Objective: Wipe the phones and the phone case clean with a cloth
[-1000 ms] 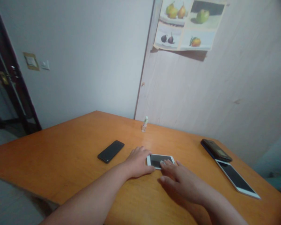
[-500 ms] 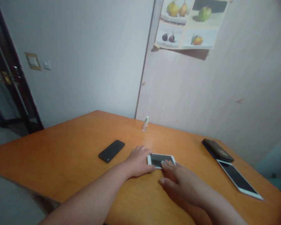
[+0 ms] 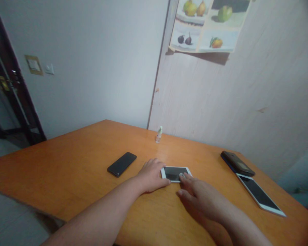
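Note:
A white smartphone (image 3: 173,173) with a dark screen lies flat on the table, set crosswise in front of me. My left hand (image 3: 152,176) rests at its left end, thumb on the near corner and fingers at the far corner, holding it in place. The fingers of my right hand (image 3: 199,191) press down on the right part of the screen, its thumb held apart below. A small whitish scrap (image 3: 181,175) shows at those fingertips, too small to name. To the left of my left hand lies a black smartphone (image 3: 122,164).
A small clear bottle (image 3: 158,134) stands near the back edge of the orange wooden table (image 3: 74,164). At the right are a dark wallet-like case (image 3: 238,163) and a white tablet-like device (image 3: 261,195). Behind are a wall, a fruit poster (image 3: 205,30) and a door (image 3: 14,75).
My right hand has slid slightly to the right across the phone's screen, with the whitish scrap at its fingertips. My left hand stays at the phone's left end.

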{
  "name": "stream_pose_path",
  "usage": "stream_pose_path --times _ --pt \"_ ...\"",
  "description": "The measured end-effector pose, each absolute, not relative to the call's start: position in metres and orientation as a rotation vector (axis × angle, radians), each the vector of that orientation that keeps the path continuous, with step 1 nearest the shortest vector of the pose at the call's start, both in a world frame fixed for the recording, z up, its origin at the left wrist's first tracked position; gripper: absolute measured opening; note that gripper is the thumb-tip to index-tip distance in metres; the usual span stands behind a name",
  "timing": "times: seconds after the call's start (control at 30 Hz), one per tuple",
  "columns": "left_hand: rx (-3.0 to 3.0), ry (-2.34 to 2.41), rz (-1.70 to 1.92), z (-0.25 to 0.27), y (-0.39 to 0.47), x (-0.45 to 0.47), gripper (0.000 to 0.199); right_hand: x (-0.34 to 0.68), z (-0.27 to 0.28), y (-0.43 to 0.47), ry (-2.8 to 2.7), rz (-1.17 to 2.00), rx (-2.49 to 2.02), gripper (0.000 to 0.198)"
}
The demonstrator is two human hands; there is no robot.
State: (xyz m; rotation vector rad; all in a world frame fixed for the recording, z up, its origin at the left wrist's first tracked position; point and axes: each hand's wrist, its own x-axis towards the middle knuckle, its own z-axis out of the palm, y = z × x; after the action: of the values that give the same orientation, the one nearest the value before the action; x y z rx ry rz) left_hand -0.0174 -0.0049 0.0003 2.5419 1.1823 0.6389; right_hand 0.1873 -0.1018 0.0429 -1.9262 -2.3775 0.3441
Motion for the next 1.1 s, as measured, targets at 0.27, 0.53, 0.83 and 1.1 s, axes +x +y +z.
stream_pose_path --times 0.27,0.53,0.83,1.1 --pt "2.527 1.215 0.607 0.003 -0.006 -0.019 0.049 0.181 0.033 -0.103 -2.375 0.282 -1.921 0.068" --pt "2.532 1.239 0.602 0.004 -0.005 -0.018 0.051 0.189 0.037 -0.097 -2.255 0.227 -2.034 0.059" --pt "2.527 1.234 0.614 0.003 -0.005 -0.018 0.052 0.179 0.038 -0.105 -2.323 0.314 -1.979 0.064" --pt "2.514 1.247 0.614 0.003 -0.006 -0.018 0.052 0.172 0.034 -0.109 -2.314 0.227 -1.996 0.067"
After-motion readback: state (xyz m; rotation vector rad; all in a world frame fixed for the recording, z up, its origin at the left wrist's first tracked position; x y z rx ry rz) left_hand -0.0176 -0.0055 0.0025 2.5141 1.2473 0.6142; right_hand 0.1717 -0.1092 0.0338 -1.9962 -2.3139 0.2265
